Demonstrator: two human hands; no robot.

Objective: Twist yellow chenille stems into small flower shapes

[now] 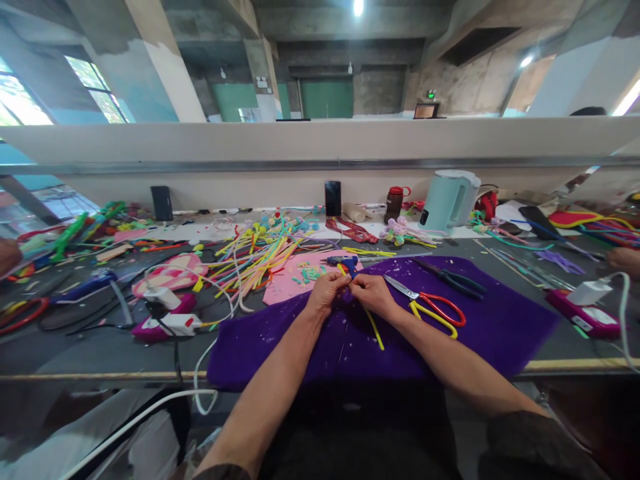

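Both hands meet over a purple cloth (290, 347). Pinched fingers of my left hand (327, 291) and my right hand (373, 293) grip a yellow pipe cleaner (374, 330), whose long end slants down below the right hand. What else sits between the fingertips is too small to make out. Just behind the hands lies a blue glue gun (350, 261). Scissors with one red and one yellow handle (440, 310) rest on the cloth right of my right hand, and dark-handled pliers (457, 280) lie beyond them.
A pile of colourful pipe cleaners (260, 257) spreads left of the hands, beside a pink sheet (280, 283) with small green pieces. Power strips (165, 327) with cables stand left and right. A kettle (447, 203), a bottle (395, 205) and a phone (333, 198) stand at the back.
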